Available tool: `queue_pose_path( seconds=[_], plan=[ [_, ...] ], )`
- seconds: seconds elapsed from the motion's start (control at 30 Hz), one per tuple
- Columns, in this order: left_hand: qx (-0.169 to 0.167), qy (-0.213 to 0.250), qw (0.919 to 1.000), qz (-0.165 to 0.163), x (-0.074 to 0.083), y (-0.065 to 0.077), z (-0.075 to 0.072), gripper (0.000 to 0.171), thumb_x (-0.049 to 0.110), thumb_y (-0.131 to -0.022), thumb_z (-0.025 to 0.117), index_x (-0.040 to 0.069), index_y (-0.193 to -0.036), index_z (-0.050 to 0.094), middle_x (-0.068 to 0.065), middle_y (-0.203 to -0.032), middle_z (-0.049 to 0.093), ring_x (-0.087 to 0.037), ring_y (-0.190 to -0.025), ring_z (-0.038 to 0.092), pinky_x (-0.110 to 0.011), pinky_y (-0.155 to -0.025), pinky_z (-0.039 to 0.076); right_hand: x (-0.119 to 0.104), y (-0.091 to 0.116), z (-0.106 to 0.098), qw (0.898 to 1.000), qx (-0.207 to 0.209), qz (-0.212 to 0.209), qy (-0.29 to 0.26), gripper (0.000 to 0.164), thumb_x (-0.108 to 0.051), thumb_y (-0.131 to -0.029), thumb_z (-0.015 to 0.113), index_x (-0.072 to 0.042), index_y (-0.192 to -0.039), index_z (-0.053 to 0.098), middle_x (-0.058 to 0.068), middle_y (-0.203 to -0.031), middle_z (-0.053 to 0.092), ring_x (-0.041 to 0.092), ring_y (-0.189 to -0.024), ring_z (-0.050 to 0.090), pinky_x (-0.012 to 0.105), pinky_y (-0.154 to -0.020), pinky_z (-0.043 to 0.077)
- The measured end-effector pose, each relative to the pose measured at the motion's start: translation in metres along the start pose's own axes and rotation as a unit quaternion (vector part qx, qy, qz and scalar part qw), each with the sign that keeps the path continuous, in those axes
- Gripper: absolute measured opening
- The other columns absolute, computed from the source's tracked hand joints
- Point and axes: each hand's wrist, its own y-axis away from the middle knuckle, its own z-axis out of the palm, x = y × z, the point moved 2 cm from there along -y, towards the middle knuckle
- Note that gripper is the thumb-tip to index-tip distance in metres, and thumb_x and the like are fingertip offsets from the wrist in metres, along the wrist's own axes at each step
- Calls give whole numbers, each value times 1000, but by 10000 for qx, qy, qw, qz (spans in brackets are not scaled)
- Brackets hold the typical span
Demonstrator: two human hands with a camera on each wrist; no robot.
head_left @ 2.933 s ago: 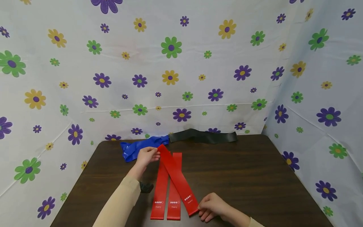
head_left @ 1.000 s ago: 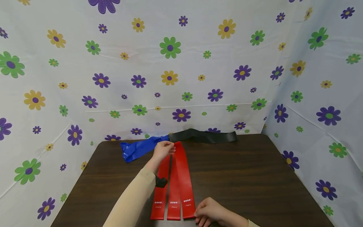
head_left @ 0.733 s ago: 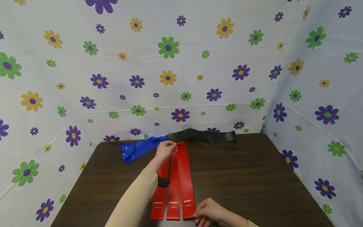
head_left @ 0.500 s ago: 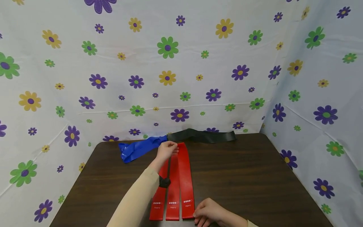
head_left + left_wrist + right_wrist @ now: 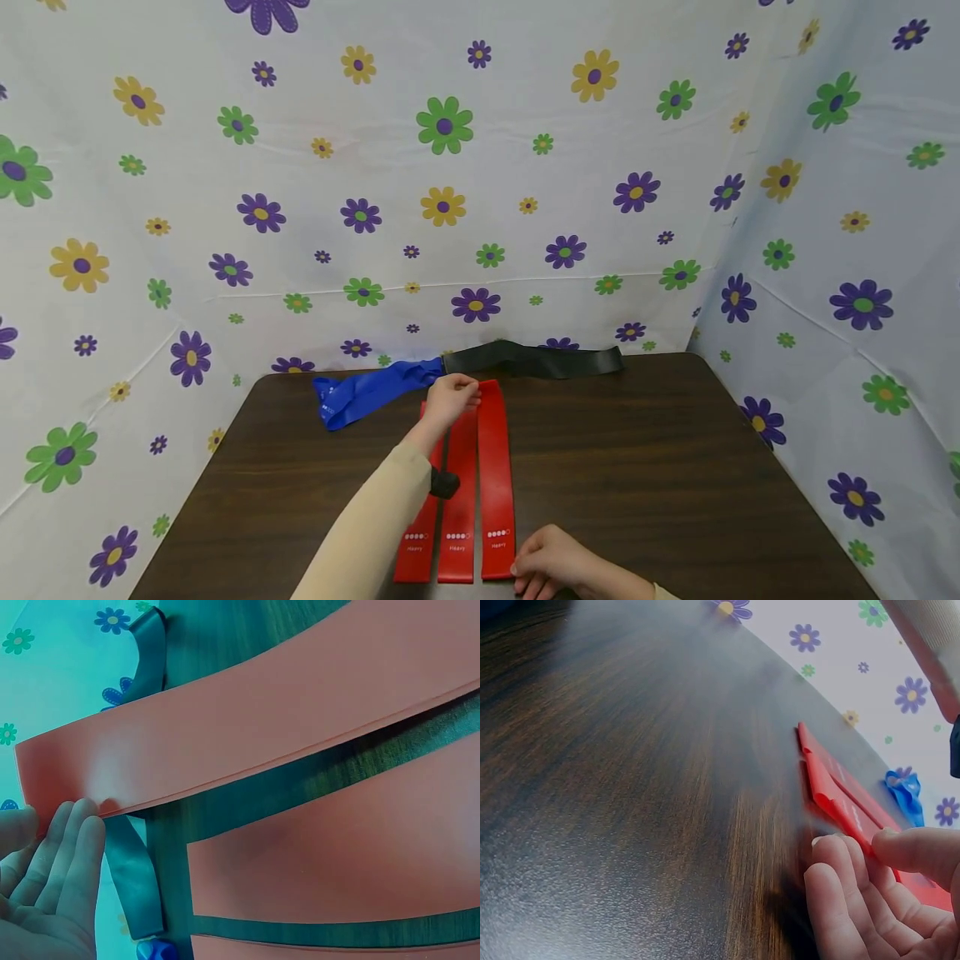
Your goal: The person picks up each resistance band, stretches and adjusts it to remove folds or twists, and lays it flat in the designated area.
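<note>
Three red resistance bands marked "Heavy" lie side by side, pointing away from me. My left hand (image 5: 452,400) pinches the far end of the rightmost red band (image 5: 495,475) between thumb and fingers; in the left wrist view that end is lifted off the table. At its near right corner, my right hand (image 5: 551,562) pinches the same band, also seen in the right wrist view. The middle red band (image 5: 460,500) lies flat just left of it. My left forearm partly hides the left red band (image 5: 415,558).
A crumpled blue band (image 5: 367,393) lies at the table's back left. Beside it a black band (image 5: 536,360) stretches along the back edge. A flower-printed cloth (image 5: 480,167) hangs behind and at the sides of the dark wooden table (image 5: 637,467).
The rightmost band's far end has swung right in my left hand, from lying slantwise across the others to nearly parallel beside them. My right hand has shifted slightly left with its near end.
</note>
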Motion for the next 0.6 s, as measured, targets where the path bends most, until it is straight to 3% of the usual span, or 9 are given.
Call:
queue_pose_path(
  seconds=[0.6],
  plan=[
    [-24, -258, 9997, 9, -2, 1, 8, 18, 12, -97, 60, -2, -103, 68, -15, -91, 70, -31, -85, 69, -47, -81, 54, 5, -3, -2, 9997, 104, -32, 220, 16, -14, -85, 68, 2, -86, 73, 6, -71, 70, 3, -49, 60, 16, -45, 48]
  ],
)
